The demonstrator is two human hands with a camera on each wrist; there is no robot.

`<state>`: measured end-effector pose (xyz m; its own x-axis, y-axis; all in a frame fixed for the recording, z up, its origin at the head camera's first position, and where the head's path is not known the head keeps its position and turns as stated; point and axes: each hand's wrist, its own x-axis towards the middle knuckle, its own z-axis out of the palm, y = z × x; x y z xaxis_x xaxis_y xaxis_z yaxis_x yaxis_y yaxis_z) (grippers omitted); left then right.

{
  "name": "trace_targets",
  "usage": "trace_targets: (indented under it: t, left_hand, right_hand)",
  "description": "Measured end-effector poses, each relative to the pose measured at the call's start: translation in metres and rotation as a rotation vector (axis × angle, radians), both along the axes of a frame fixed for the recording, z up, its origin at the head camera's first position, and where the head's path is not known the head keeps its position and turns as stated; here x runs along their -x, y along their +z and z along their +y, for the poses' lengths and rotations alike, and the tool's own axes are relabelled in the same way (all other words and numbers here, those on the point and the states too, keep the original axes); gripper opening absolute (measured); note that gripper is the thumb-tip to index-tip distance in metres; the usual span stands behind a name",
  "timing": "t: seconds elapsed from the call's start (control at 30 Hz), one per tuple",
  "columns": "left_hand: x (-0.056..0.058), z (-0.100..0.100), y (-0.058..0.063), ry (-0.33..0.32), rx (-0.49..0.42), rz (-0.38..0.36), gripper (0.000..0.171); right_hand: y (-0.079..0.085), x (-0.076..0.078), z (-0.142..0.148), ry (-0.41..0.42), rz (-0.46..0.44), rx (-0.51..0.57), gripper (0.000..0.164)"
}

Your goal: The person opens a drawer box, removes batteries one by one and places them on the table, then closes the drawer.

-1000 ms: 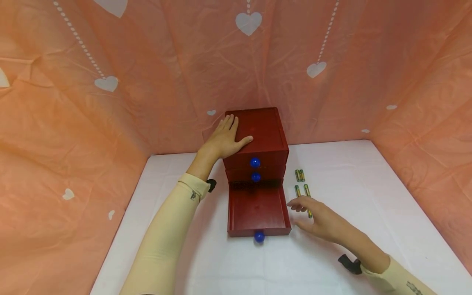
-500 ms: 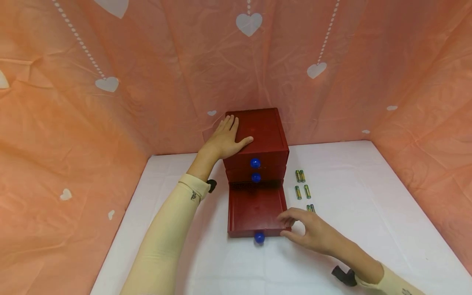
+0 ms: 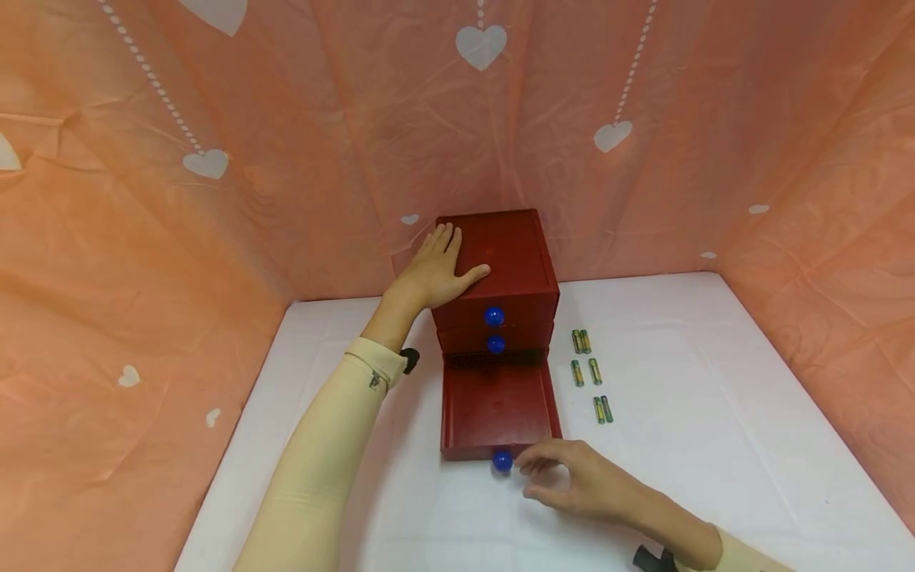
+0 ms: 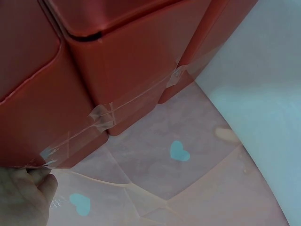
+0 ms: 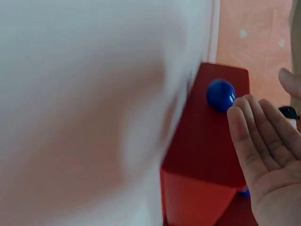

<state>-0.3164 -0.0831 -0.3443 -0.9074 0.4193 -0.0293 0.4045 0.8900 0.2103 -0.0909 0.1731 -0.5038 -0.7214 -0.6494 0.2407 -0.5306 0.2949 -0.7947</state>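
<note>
A dark red drawer cabinet stands against the back cloth, its bottom drawer pulled out and bare inside. My left hand rests flat on the cabinet's top left, fingers spread; the left wrist view shows part of that hand at the cabinet's edge. Right beside the drawer's blue knob is my right hand, fingers loosely bent, thumb apart, nothing held. In the right wrist view the fingertips of my right hand come right up by the blue knob.
Several green and yellow batteries lie in pairs right of the cabinet: a far pair, a middle pair and a near pair. Two upper drawers with blue knobs are closed. Clear tape runs along the cabinet's side.
My right hand has moved from beside the batteries, over the drawer's right front corner, down and left to the knob. The near battery pair has come into view. My left hand stays put.
</note>
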Motion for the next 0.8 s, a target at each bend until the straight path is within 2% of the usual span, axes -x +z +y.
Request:
trace_targets:
  t: [0.43, 0.63, 0.8]
  left_hand:
    - [0.0, -0.001, 0.0, -0.005, -0.007, -0.01, 0.099]
    - [0.0, -0.001, 0.0, -0.004, -0.007, -0.009, 0.099]
    - [-0.001, -0.001, 0.001, -0.004, -0.009, -0.01, 0.099]
  right_hand:
    - [-0.023, -0.005, -0.013, -0.047, -0.186, 0.035, 0.03]
    - [-0.026, -0.005, -0.016, -0.09, -0.333, 0.044, 0.028]
    - [-0.027, -0.005, -0.017, -0.132, -0.399, 0.046, 0.025]
